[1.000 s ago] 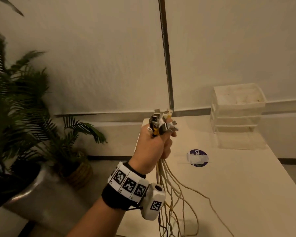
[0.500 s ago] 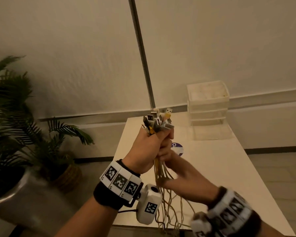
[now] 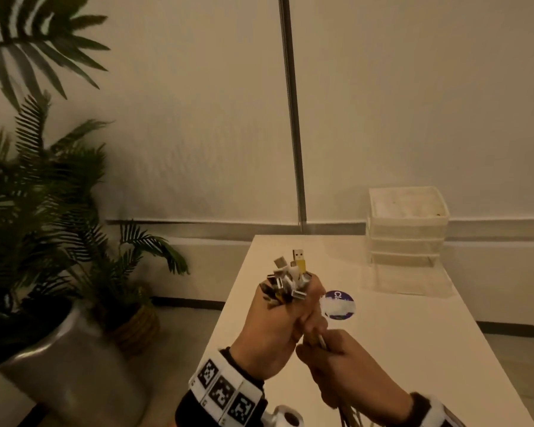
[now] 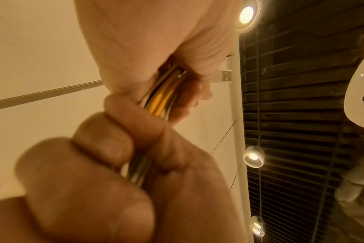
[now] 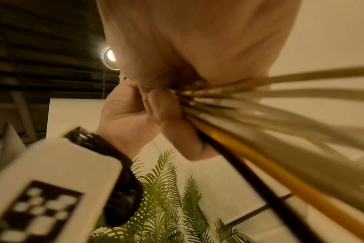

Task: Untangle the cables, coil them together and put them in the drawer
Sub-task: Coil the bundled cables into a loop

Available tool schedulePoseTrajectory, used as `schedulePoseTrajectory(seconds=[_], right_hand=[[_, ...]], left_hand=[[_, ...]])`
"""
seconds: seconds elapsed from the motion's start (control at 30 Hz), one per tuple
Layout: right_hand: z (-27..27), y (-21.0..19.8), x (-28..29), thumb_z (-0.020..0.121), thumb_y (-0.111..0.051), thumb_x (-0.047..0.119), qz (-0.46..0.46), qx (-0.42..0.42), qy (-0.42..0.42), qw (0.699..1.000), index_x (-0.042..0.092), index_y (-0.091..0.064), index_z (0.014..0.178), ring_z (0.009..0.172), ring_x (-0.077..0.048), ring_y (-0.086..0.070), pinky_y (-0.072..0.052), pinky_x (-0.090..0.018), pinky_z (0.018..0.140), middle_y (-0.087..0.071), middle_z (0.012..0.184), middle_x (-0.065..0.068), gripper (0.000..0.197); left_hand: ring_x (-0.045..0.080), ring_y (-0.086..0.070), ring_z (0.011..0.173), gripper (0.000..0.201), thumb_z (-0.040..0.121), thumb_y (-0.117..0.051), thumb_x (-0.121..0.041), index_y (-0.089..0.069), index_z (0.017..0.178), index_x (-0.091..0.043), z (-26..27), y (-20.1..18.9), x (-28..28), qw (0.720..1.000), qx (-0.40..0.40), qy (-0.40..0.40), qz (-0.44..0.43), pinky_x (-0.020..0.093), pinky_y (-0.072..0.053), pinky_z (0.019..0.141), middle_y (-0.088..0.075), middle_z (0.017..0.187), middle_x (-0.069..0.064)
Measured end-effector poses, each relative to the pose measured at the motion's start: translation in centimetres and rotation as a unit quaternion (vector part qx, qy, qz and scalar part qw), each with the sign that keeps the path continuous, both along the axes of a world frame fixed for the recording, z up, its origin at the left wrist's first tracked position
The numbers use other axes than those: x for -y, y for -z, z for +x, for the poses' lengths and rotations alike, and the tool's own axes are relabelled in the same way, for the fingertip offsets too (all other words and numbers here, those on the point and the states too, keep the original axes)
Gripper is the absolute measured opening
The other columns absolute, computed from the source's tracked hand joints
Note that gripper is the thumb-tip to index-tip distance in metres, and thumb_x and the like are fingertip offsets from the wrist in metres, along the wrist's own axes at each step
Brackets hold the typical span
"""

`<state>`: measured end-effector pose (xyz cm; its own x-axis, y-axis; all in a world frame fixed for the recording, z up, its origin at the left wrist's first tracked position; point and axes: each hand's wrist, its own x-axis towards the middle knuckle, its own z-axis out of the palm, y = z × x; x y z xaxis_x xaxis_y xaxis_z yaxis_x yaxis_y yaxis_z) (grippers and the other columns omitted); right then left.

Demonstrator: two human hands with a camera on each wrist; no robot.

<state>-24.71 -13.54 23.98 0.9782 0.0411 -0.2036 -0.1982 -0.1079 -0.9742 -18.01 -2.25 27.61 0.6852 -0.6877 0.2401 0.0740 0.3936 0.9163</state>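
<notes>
A bundle of several cables (image 3: 290, 280), white, yellow and black, stands with its plugs fanned upward out of my left hand (image 3: 282, 320), which grips it in a fist over the table's near left part. Directly below, my right hand (image 3: 332, 357) wraps round the same strands; they hang out of the frame's bottom. In the left wrist view the cables (image 4: 162, 97) run from my left palm into the right hand's fingers (image 4: 98, 148). In the right wrist view the strands (image 5: 260, 118) stream away blurred. The clear stacked drawer unit (image 3: 407, 229) stands at the table's far right.
The white table (image 3: 413, 359) carries a round blue sticker (image 3: 339, 306) just past my hands. Potted palms (image 3: 43, 229) in a grey pot and a woven pot stand on the floor to the left. A wall with a vertical metal strip (image 3: 293, 118) is behind.
My right hand came into view and closed round the cables right under my left fist. The left hand kept its hold on the plug ends.
</notes>
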Motion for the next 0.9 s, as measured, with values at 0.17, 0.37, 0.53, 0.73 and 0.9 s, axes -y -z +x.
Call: schedulePoseTrajectory(seconds=[0.17, 0.37, 0.53, 0.73, 0.9], right_hand=[[0.8, -1.6, -1.5, 0.087, -0.054, 0.016, -0.034, 0.031, -0.039, 0.998, 0.006, -0.065, 0.063, 0.054, -0.019, -0.060, -0.050, -0.030, 0.060, -0.064, 0.056, -0.010, 0.029], [1.8, -2.0, -2.1, 0.083, -0.057, 0.000, 0.019, 0.105, 0.027, 0.994, 0.007, -0.067, 0.077, 0.060, -0.033, -0.065, -0.056, -0.037, 0.060, -0.068, 0.069, -0.019, 0.014], [2.0, -2.1, -3.1, 0.077, -0.063, 0.028, 0.045, 0.075, 0.004, 0.996, 0.018, -0.053, 0.062, 0.040, -0.011, -0.032, -0.024, -0.025, 0.045, -0.038, 0.043, 0.007, 0.020], [2.6, -2.9, -2.3, 0.080, -0.064, 0.042, 0.111, 0.036, -0.059, 0.991, 0.020, -0.035, 0.057, 0.038, -0.011, -0.020, -0.022, -0.019, 0.042, -0.024, 0.048, 0.002, 0.043], [3.7, -4.2, -0.9, 0.099, -0.044, 0.039, -0.279, 0.125, -0.068, 0.950, 0.015, -0.042, 0.067, 0.053, -0.013, -0.043, -0.032, -0.023, 0.055, -0.040, 0.056, 0.006, 0.040]], left_hand=[[0.009, -0.025, 0.042, 0.008, 0.081, -0.066, -0.017, -0.061, 0.083, -0.011, 0.6, -0.6, -0.6, 1.000, -0.002, 0.006, -0.023, 0.026, -0.018, 0.045, -0.032, 0.051, -0.002], [0.012, -0.054, 0.056, 0.017, 0.085, -0.058, -0.010, -0.056, 0.073, -0.021, 2.1, -0.7, -1.7, 0.977, 0.204, 0.027, 0.059, 0.026, -0.044, 0.057, -0.055, 0.066, -0.006], [0.029, -0.061, 0.063, 0.015, 0.084, -0.067, -0.009, -0.060, 0.074, -0.017, 2.9, -1.2, -3.0, 0.979, 0.198, 0.047, 0.020, 0.041, -0.051, 0.060, -0.061, 0.069, 0.002], [0.024, -0.063, 0.074, 0.016, 0.087, -0.069, -0.026, -0.060, 0.078, -0.018, 4.1, 0.1, -4.0, 0.988, 0.089, 0.108, -0.073, 0.046, -0.052, 0.086, -0.065, 0.073, -0.004], [0.034, -0.057, 0.122, 0.081, 0.067, -0.087, -0.020, -0.046, 0.136, -0.021, 6.8, 0.9, -8.6, 0.990, 0.097, 0.056, 0.089, 0.046, -0.046, 0.104, -0.059, 0.131, 0.015]])
